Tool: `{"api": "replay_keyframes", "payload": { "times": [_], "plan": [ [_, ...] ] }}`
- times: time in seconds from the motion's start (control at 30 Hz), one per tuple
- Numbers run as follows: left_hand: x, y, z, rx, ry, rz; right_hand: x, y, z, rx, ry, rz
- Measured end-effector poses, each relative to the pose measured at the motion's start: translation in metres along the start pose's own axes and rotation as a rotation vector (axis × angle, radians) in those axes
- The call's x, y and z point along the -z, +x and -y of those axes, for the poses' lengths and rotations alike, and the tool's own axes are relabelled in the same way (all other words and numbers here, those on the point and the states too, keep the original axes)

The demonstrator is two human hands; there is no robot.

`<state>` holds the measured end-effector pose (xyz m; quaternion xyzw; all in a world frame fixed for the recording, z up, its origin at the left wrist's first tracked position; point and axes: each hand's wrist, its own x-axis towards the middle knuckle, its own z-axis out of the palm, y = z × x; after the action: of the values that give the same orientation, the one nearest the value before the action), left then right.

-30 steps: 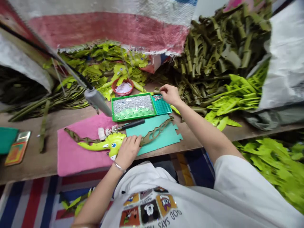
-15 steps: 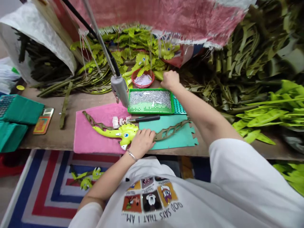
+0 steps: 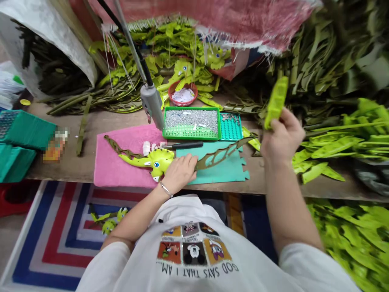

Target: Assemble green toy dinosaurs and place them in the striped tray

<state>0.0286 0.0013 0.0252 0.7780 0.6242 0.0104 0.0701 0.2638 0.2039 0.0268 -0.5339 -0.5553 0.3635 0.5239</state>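
On the mats lies a bow-shaped plastic toy with a lime-green dinosaur head (image 3: pixel 156 163) and olive openwork limbs (image 3: pixel 219 157) on both sides. My left hand (image 3: pixel 181 172) is closed over its middle, just right of the painted eye; the grip underneath is hidden. Raised over the right part of the table, my right hand (image 3: pixel 281 136) pinches a long lime-green plastic piece (image 3: pixel 277 99), which stands nearly upright. A black-handled screwdriver (image 3: pixel 187 145) rests behind the toy, beside small white parts (image 3: pixel 149 147).
A green tray of small screws (image 3: pixel 191 121) sits behind the mats, with a teal tray (image 3: pixel 231 129) beside it. Farther back is a red basket (image 3: pixel 182 95). A grey tool (image 3: pixel 152 103) hangs overhead. Lime parts (image 3: pixel 328 150) and olive parts (image 3: pixel 322 61) pile up at right.
My right hand has moved right and toward me from beside the red basket, and the lime-green piece now shows in it. The left hand stays on the toy.
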Motion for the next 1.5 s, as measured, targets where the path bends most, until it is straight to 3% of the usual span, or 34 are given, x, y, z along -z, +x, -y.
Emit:
{"api": "replay_keyframes", "payload": {
  "times": [0.07, 0.1, 0.2, 0.3, 0.37, 0.47, 0.7, 0.9, 1.0, 1.23, 1.5],
  "plan": [
    [0.004, -0.004, 0.002, -0.009, 0.004, -0.071, 0.0, -0.033, -0.012, -0.104, 0.21, -0.204],
    [0.006, -0.005, 0.003, -0.017, 0.009, -0.102, -0.004, -0.052, -0.016, -0.191, 0.273, -0.204],
    [0.009, -0.007, 0.003, -0.035, 0.016, -0.142, -0.032, -0.116, -0.019, -0.436, 0.409, -0.062],
    [0.009, -0.007, -0.002, -0.038, -0.001, -0.063, -0.062, -0.169, -0.008, -0.621, 0.568, 0.101],
    [0.008, -0.005, -0.004, -0.015, 0.013, 0.003, -0.071, -0.187, -0.001, -0.695, 0.644, 0.209],
    [0.011, -0.003, -0.004, -0.004, 0.043, 0.049, -0.065, -0.188, 0.001, -0.737, 0.681, 0.354],
    [0.021, -0.003, -0.001, -0.074, 0.024, 0.191, -0.04, -0.153, -0.017, -0.642, 0.621, 0.651],
    [0.023, -0.007, 0.003, -0.147, -0.133, 0.146, -0.039, -0.14, -0.023, -0.546, 0.564, 0.869],
    [0.024, -0.006, 0.005, -0.126, -0.158, 0.127, -0.039, -0.142, -0.022, -0.49, 0.537, 0.825],
    [0.022, 0.003, 0.001, -0.065, -0.116, 0.159, -0.047, -0.163, -0.024, -0.392, 0.484, 0.537],
    [0.014, 0.009, -0.006, 0.007, -0.019, 0.287, -0.044, -0.174, -0.022, -0.49, 0.348, 0.49]
  ]
}}
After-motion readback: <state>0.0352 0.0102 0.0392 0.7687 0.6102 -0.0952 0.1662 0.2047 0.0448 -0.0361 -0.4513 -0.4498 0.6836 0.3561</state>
